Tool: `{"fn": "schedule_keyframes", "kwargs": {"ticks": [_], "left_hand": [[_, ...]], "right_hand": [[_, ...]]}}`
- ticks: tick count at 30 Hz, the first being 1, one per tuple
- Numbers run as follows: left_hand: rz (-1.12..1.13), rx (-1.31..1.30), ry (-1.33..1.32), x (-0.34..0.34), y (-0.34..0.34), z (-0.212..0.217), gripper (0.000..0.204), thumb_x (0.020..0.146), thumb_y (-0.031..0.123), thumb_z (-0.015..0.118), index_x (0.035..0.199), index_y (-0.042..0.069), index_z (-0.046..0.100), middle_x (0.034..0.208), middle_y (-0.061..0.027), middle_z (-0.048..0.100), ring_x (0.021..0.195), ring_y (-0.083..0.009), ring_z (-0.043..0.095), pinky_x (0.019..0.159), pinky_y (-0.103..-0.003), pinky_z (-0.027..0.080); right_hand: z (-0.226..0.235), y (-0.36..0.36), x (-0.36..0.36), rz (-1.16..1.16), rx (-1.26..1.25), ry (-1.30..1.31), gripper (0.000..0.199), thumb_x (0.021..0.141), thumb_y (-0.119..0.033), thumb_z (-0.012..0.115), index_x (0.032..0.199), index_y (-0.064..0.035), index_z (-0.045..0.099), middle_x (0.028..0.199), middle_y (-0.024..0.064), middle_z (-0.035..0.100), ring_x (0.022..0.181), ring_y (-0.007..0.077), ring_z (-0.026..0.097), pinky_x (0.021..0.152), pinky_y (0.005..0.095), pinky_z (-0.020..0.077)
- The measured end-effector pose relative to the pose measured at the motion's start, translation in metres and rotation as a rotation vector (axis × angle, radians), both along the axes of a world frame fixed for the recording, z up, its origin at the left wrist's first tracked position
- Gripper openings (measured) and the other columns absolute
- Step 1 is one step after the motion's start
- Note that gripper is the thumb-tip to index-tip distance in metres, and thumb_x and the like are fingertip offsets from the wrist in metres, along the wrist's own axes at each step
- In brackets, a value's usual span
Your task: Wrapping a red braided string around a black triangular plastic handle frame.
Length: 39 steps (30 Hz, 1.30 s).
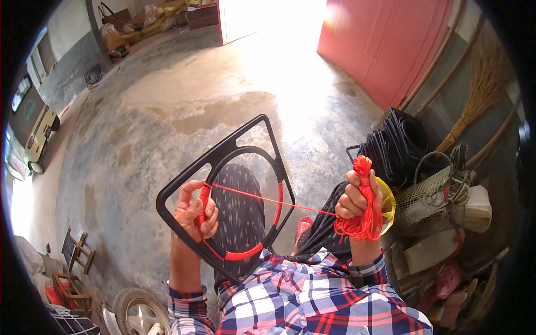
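Observation:
A black frame [190, 211] with a round ring inside its angular outline rests tilted over my lap. Red cord is wound tightly round parts of the ring, on its right side and at its bottom. My left hand [195, 212] grips the ring's left side, its fingers closed over another red wrapped stretch. In my right hand [360, 195] is a bundle of red cord [363, 226], gripped round its middle. One taut strand [262, 197] of that cord runs from the ring at my left fingers across to the bundle.
Black coiled hose [385, 148] and a wire mesh roll [421, 195] stand to my right. A straw broom [477, 84] leans beside the red door [382, 50]. At the lower left are a wheel [142, 312] and small wooden stools [78, 254]. A vehicle [36, 128] stands far left.

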<state>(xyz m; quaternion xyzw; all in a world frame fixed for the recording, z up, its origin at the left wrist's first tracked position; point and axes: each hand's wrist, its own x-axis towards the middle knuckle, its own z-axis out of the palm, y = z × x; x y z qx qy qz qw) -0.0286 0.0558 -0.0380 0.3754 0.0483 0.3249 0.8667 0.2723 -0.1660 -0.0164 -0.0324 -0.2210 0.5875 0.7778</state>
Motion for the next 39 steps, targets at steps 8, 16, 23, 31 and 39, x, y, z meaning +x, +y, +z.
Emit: {"fn": "schedule_keyframes", "kwargs": {"ticks": [8,16,23,31,39], "left_hand": [[0.035,-0.028,0.063,-0.006,0.004,-0.008,0.043,0.098,0.021,0.057,0.139,0.016,0.045,0.079,-0.0105,0.054,0.046,-0.0107,0.045,0.036,-0.024,0.035],[0.028,-0.019,0.056,-0.007,0.006,-0.009,0.043,0.098,0.022,0.057,0.139,0.012,0.049,0.082,-0.0117,0.056,0.047,-0.0115,0.046,0.036,-0.025,0.035],[0.008,-0.011,0.063,0.002,-0.004,-0.003,0.046,0.097,0.025,0.06,0.139,0.011,0.049,0.083,-0.0124,0.057,0.047,-0.0121,0.047,0.036,-0.025,0.035],[0.085,0.067,0.31,0.035,-0.047,0.04,0.073,0.094,0.058,0.051,0.134,-0.004,0.049,0.095,-0.0106,0.065,0.058,-0.0131,0.056,0.046,-0.024,0.043],[0.063,0.173,0.115,0.046,-0.046,0.014,0.062,0.093,0.05,0.059,0.129,0.001,0.052,0.116,-0.016,0.064,0.097,-0.0251,0.066,0.074,-0.032,0.055]], "right_hand": [[-0.005,-0.002,0.002,-0.033,-0.046,-0.005,0.043,0.106,-0.045,0.029,0.102,-0.0054,0.046,0.054,-0.0019,0.039,0.042,0.0093,0.033,0.047,0.028,0.0329],[-0.046,0.019,0.021,0.008,-0.127,0.153,0.049,0.104,-0.046,0.033,0.103,-0.0047,0.061,0.057,-0.0008,0.044,0.046,0.0126,0.034,0.054,0.0332,0.0367],[-0.017,0.044,-0.04,-0.097,-0.499,-0.146,0.027,0.096,-0.027,0.052,0.108,-0.0034,0.056,0.089,0.0081,0.062,0.077,0.0207,0.062,0.075,0.0354,0.0504],[0.051,0.057,-0.087,0.073,-0.116,-1.115,0.048,0.087,-0.009,0.063,0.13,0.0014,0.045,0.096,0.0093,0.065,0.092,0.0167,0.062,0.083,0.0313,0.0482],[0.045,0.077,-0.104,-0.823,-0.2,-1.594,0.034,0.085,-0.028,0.068,0.103,-0.0075,0.048,0.073,0.0159,0.065,0.07,0.0367,0.066,0.062,0.0456,0.0493]]}}
